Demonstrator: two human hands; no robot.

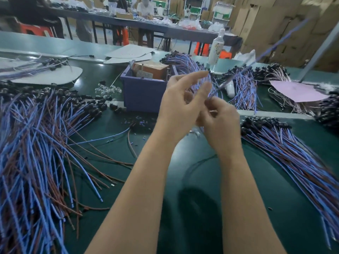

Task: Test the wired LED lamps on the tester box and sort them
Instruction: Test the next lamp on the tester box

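Forearms: both reach in from the bottom edge and meet above the green belt [192, 180].
Right hand [220, 121]: fingers curled, pinching the lower end of a wired lamp [266, 52].
Left hand [181, 107]: fingers mostly straight, held against the right hand; blur hides any contact with the lead.
Wired lamp: held in the air, its blue lead streaking up and to the right; the lamp head cannot be made out.
Handling: likely very light, with a limp, springy lead that whips about; a pinch close to the end gives the most control.
Tester box [145, 94]: just behind the hands.
Left pile [36, 143]: blue and brown leads, fanned out.
Right pile [293, 153]: similar leads, black heads pointing towards the box.
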